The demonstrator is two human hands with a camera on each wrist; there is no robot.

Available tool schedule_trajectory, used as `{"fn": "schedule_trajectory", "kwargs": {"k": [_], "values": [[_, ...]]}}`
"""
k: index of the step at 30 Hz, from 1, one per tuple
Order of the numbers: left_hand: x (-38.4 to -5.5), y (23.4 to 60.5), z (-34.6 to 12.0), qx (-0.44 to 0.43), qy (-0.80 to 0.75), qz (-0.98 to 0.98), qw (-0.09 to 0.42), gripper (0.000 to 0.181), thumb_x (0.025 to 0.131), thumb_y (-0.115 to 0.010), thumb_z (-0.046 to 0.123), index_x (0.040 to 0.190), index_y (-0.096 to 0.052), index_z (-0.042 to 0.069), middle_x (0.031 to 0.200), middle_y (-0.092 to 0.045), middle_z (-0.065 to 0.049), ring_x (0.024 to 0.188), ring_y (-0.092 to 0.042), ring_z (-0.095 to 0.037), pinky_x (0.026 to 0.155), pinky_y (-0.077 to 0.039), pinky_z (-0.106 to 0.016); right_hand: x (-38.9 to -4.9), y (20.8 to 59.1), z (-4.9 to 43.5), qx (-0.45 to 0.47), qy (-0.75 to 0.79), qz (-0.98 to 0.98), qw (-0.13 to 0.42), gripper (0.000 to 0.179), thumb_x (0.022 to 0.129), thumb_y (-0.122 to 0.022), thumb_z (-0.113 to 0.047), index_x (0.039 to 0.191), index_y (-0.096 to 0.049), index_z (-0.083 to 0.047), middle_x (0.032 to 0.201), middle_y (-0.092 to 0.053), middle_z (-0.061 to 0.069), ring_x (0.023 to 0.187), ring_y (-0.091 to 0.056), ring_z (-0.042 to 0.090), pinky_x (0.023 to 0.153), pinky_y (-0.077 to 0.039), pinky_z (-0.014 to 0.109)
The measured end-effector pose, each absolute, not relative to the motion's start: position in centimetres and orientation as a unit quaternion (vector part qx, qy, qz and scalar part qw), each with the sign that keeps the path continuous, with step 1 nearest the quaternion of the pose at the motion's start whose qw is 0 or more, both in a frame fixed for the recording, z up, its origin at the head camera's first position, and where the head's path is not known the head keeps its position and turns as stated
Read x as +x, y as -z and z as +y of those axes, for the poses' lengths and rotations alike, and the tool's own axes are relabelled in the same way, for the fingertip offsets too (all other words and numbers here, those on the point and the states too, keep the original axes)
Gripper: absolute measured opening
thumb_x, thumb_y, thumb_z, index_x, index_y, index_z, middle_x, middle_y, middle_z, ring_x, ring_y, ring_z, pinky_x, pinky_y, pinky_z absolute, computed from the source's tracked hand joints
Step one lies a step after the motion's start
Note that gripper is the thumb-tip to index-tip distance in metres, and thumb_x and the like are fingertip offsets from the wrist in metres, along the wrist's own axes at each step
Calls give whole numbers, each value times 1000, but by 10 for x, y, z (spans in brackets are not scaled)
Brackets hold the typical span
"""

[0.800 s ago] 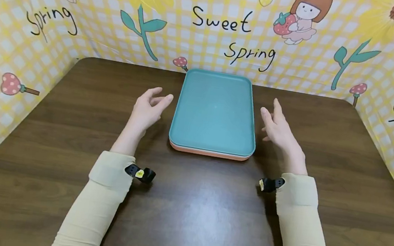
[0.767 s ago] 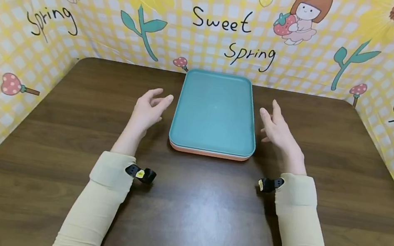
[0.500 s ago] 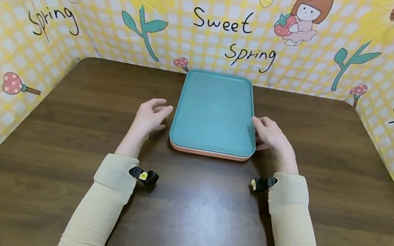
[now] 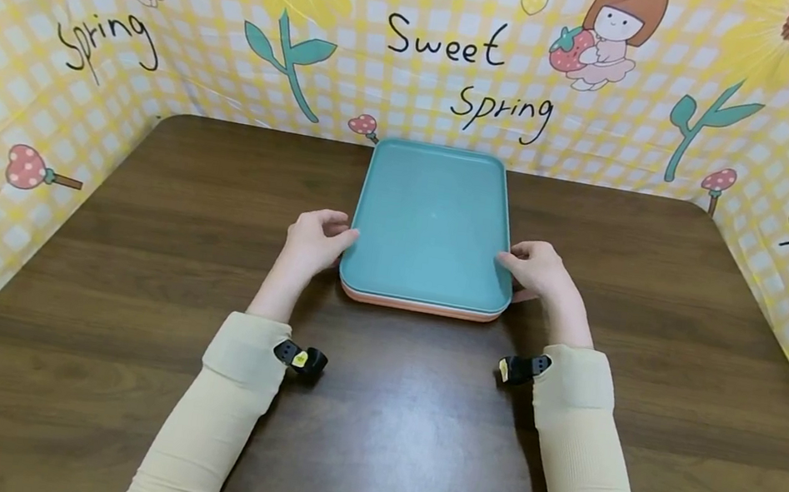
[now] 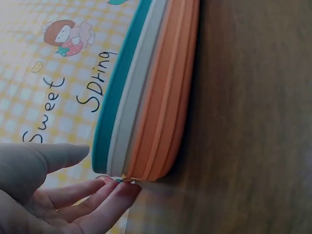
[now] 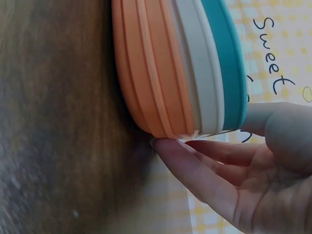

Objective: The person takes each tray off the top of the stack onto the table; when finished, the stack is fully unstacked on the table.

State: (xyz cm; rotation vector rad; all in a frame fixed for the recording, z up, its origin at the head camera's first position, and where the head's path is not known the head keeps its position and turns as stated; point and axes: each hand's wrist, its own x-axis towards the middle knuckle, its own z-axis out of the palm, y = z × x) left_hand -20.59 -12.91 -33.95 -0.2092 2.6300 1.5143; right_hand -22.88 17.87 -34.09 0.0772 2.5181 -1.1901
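Observation:
A flat stack of rectangular trays with rounded corners lies on the table, teal on top. Its sides show an off-white layer and orange layers beneath the teal. My right hand holds the right edge, thumb over the teal rim and fingers against the side; in the right wrist view the thumb tip is hidden behind the teal layer. At the left edge, my left hand has its fingertips right at the side. Its thumb tip overlaps the rim in the head view but stands slightly off the teal layer in the left wrist view.
The dark wood table extends around the stack. A yellow checked cloth with printed flowers and lettering hangs along the back and both sides, close behind the stack. Each wrist wears a small black camera.
Both hands have moved inward from beside the stack to its left and right edges. The right thumb came over the rim first, then the left thumb reached the rim. The stack has not moved.

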Motion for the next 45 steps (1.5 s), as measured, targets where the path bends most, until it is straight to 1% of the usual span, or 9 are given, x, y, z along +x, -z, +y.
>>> {"fn": "schedule_trajectory", "kwargs": {"k": [4, 11, 17, 21, 25, 28, 35, 41, 45], "values": [[-206, 341, -126, -72, -445, 891, 43, 39, 90, -61, 22, 125, -60, 3, 118, -65, -17, 106, -61, -28, 82, -55, -36, -228, 339, 178, 33, 407, 896, 174, 44, 96, -50, -21, 130, -50, 8, 118, -54, 25, 93, -60, 27, 70, -58, 36], [-208, 344, -123, -89, -405, 910, 14, 31, 87, -65, 19, 113, -69, 4, 107, -70, -15, 106, -58, -30, 82, -53, -36, -229, 334, 176, 27, 382, 909, 165, 37, 96, -50, -19, 123, -56, 6, 113, -54, 24, 95, -64, 33, 68, -58, 35], [-205, 343, -121, -80, -376, 923, -4, 26, 87, -64, 20, 105, -73, 3, 105, -71, -15, 99, -62, -31, 81, -52, -39, -228, 333, 175, 29, 368, 916, 159, 36, 97, -49, -17, 122, -56, 7, 111, -55, 24, 83, -67, 30, 65, -58, 34], [-206, 343, -118, -83, -369, 926, -8, 25, 87, -62, 20, 104, -74, 5, 106, -71, -14, 98, -62, -30, 81, -52, -41, -229, 333, 175, 32, 364, 917, 158, 35, 97, -48, -17, 122, -57, 6, 112, -56, 25, 79, -67, 28, 64, -58, 34], [-207, 343, -117, -82, -362, 928, -6, 26, 88, -60, 19, 107, -73, 7, 110, -70, -14, 100, -61, -31, 83, -51, -42, -229, 333, 176, 37, 368, 915, 162, 37, 97, -48, -17, 124, -55, 7, 115, -55, 26, 84, -68, 32, 65, -58, 34], [-206, 343, -116, -79, -356, 931, -7, 26, 88, -60, 17, 107, -73, 7, 110, -70, -14, 99, -62, -31, 81, -52, -42, -228, 334, 176, 37, 375, 912, 163, 37, 97, -48, -17, 124, -55, 6, 115, -55, 26, 88, -67, 33, 66, -58, 34], [-202, 342, -117, -68, -336, 939, -18, 25, 88, -59, 15, 105, -73, 6, 106, -71, -14, 91, -64, -31, 74, -53, -38, -225, 338, 177, 32, 420, 890, 173, 40, 97, -50, -19, 127, -53, 6, 109, -56, 22, 84, -61, 21, 71, -58, 35], [-201, 338, -117, -58, -322, 944, -29, 24, 86, -58, 13, 102, -75, 5, 101, -72, -14, 83, -64, -29, 68, -51, -35, -223, 335, 178, 33, 452, 871, 189, 42, 97, -50, -19, 130, -50, 7, 102, -50, 15, 81, -53, 18, 74, -58, 36], [-204, 334, -119, -46, -309, 949, -39, 23, 86, -58, 12, 98, -76, 5, 100, -72, -14, 84, -65, -29, 70, -52, -37, -223, 335, 179, 37, 459, 866, 195, 43, 97, -50, -20, 131, -49, 7, 105, -50, 16, 84, -52, 19, 74, -58, 35]]}}
